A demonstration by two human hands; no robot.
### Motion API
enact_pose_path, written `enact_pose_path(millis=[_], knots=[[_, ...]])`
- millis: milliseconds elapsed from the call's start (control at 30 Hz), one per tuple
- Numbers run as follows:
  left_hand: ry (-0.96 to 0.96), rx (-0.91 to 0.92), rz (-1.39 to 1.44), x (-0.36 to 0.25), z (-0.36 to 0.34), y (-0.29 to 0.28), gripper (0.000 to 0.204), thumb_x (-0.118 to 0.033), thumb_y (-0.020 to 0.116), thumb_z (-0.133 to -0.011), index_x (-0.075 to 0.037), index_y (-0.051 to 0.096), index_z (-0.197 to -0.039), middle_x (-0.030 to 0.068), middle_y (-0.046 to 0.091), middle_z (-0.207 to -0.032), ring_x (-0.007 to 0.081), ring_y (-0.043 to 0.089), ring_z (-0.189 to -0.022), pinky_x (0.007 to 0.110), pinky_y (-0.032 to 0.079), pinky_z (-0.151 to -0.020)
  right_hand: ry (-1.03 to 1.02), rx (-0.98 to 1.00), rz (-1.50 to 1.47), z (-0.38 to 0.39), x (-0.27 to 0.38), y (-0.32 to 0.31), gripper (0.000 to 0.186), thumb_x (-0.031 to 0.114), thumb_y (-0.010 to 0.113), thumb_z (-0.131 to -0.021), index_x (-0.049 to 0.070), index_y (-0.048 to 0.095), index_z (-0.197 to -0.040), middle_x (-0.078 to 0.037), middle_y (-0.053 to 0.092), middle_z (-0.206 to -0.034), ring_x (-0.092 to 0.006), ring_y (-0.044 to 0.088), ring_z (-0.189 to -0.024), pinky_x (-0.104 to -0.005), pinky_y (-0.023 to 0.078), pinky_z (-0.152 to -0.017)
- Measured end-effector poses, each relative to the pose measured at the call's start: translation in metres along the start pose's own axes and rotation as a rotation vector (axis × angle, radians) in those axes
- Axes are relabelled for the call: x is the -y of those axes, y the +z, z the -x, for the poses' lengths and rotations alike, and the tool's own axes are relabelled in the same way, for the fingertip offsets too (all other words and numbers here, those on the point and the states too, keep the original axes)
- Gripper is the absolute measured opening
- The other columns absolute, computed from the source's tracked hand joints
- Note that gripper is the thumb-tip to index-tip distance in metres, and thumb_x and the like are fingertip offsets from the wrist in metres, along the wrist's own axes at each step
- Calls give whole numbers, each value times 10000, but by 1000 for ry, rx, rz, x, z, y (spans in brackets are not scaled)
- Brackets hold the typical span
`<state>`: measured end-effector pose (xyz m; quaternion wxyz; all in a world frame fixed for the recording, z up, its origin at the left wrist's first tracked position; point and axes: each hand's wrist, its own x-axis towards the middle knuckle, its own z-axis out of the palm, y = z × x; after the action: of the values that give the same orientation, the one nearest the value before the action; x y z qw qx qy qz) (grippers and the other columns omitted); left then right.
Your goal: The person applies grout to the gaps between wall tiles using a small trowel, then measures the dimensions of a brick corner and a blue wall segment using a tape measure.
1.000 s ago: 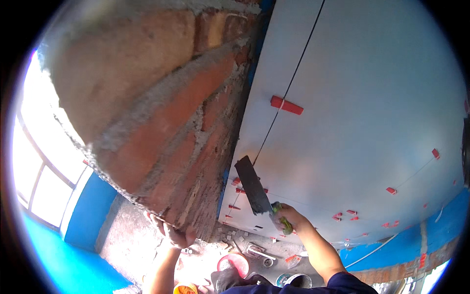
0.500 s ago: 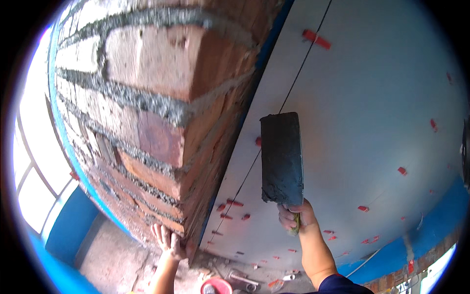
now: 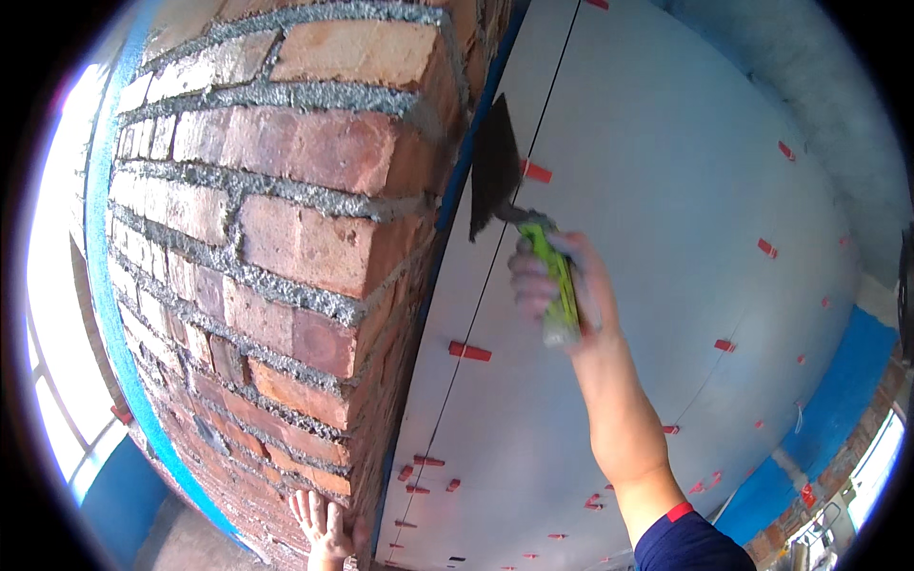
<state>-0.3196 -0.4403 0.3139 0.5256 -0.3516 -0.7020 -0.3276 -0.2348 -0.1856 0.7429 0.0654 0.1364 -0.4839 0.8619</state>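
Observation:
A trowel with a dark flat blade (image 3: 493,169) and a yellow-green handle is gripped in my right hand (image 3: 569,285). The blade is seen at a slant, close to the corner where the brick pillar (image 3: 314,243) meets the pale tiled wall (image 3: 647,257). Whether it touches either surface I cannot tell. Low on the pillar, my left hand (image 3: 322,525) lies against the bricks with its fingers apart and nothing in it. Grey mortar fills the joints between the reddish bricks.
Red wedge clips (image 3: 469,351) sit along the dark tile joints. Blue-painted strips border the pillar (image 3: 133,366) and the wall's lower right (image 3: 833,385). Bright window openings (image 3: 57,381) show at left. Part of the floor (image 3: 186,541) appears at lower left.
My right hand has raised the trowel up and leftward toward the pillar, turning its blade to a slant. The view has tilted upward; my left hand stays on the bricks.

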Motion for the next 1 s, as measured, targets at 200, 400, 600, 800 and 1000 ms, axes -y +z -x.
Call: enact_pose_path(millis=[200,400,600,800,1000], knots=[[1,-62,13,3,-13,-8,401,-346,558,-854,-9,557,-1073,293,491,-1210,517,427,-1154,645,313,-946,-90,-12,-44,-44,-1,41,168,149,558,-867,62,436,-942,-42,446,-741,-127,478,-579,-246,451,-507],[-35,10,-26,-2,0,9,476,-401,549,-773,31,531,-971,330,395,-1292,523,310,-1249,670,177,-1032,-114,-52,-120,-10,-31,32,128,121,538,-898,62,435,-945,-47,426,-740,-117,482,-602,-238,463,-519],[1,8,-43,1,-4,2,679,-399,470,-882,-43,265,-1422,295,262,-1438,523,240,-1317,676,192,-1028,-22,-113,-266,12,-84,-1,146,173,560,-913,105,452,-983,-31,441,-772,-84,486,-599,-227,469,-509],[39,-25,-29,-6,-14,-2,676,-379,465,-893,3,260,-1411,298,238,-1449,519,222,-1326,667,189,-1033,11,-133,-227,14,-84,14,239,259,595,-906,109,438,-1007,-39,474,-783,-97,491,-591,-260,467,-516],[38,-39,-65,-6,-15,-1,653,-343,446,-922,20,225,-1419,309,200,-1460,512,196,-1338,646,172,-1048,162,-39,-330,12,-89,3,209,318,538,-932,155,417,-982,-17,490,-750,-106,500,-563,-287,463,-530]])
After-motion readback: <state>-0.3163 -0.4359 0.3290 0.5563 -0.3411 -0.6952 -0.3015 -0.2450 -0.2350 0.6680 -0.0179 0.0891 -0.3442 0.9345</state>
